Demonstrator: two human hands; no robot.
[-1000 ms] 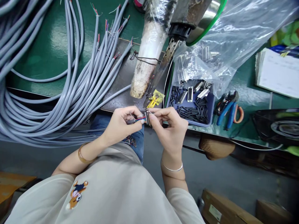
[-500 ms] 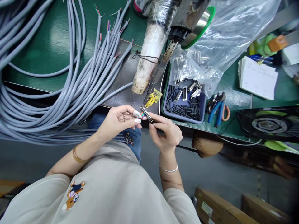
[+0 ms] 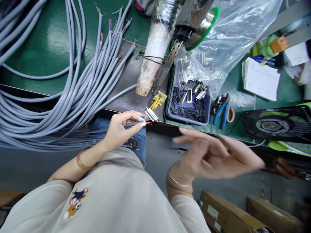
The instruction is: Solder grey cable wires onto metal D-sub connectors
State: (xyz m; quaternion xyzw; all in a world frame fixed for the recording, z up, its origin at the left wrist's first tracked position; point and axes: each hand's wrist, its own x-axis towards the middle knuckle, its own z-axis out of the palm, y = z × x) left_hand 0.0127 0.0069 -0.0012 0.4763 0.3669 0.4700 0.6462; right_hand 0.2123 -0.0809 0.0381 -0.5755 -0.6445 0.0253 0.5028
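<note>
My left hand (image 3: pixel 125 127) is closed, with thumb and fingers pinching the end of a grey cable (image 3: pixel 131 124) near the table edge. Coloured wires (image 3: pixel 147 119) fan out past its fingertips to a metal D-sub connector (image 3: pixel 151 115). One or two red wire ends stick out beside the connector. My right hand (image 3: pixel 211 154) is apart from the connector, off to the right in front of the table. It is smeared by motion, but its fingers look stretched out and nothing shows in them.
Many grey cables (image 3: pixel 80 87) with stripped ends lie at left. A wrapped stand (image 3: pixel 152 58) and a solder spool (image 3: pixel 206 32) are at the back. A blue tray (image 3: pixel 208 110) holds connectors and black sleeves. Pliers (image 3: pixel 223 113) and a black fan (image 3: pixel 274 124) lie right.
My right hand has let go of the connector and swung right, towards the camera. The connector now hangs on its wires from the cable in my left hand, turned a little.
</note>
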